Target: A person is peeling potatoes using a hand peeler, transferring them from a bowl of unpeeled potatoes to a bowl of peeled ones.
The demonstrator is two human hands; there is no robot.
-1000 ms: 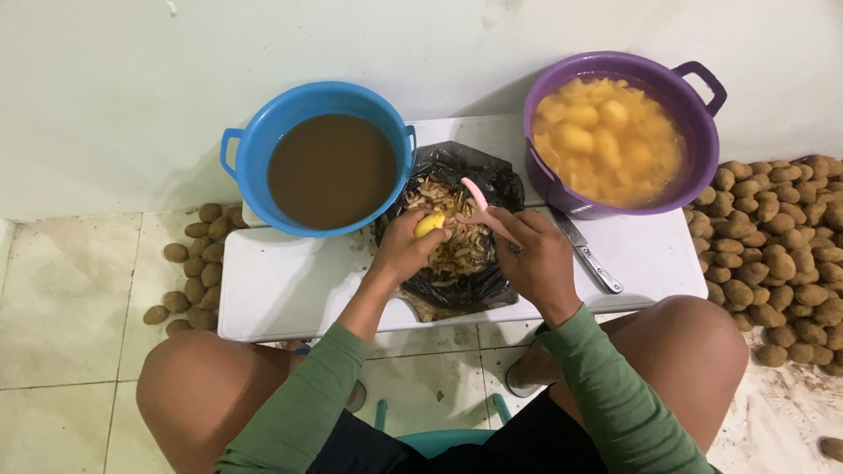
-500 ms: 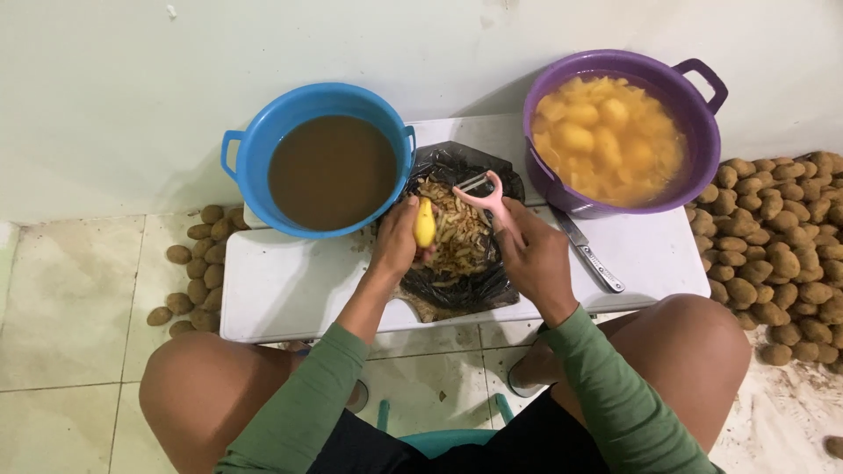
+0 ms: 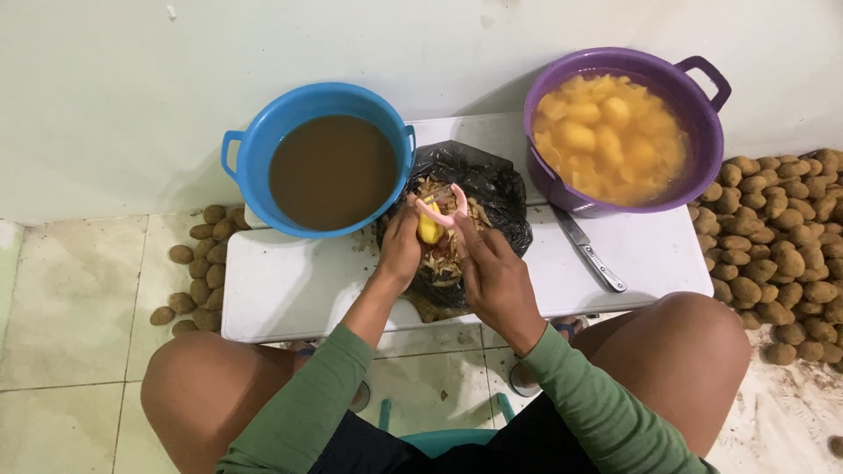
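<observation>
My left hand (image 3: 401, 250) grips a small yellow, partly peeled potato (image 3: 428, 230) above a black plastic bag (image 3: 500, 195) full of peelings. My right hand (image 3: 494, 276) holds a pink peeler (image 3: 445, 211) whose head rests against the top of the potato. Both hands hover over the middle of a low white table (image 3: 290, 290). Both forearms wear green sleeves.
A blue tub (image 3: 255, 145) of brown water stands at the back left, and a purple tub (image 3: 711, 145) of peeled yellow potatoes in water at the back right. A knife (image 3: 588, 252) lies right of the bag. Unpeeled potatoes are heaped on the floor at right (image 3: 781, 237) and left (image 3: 189, 276).
The potato has been turned upright in my left hand, and both hands have shifted slightly toward the far side of the bag. The peeler has moved from the right onto the potato's top.
</observation>
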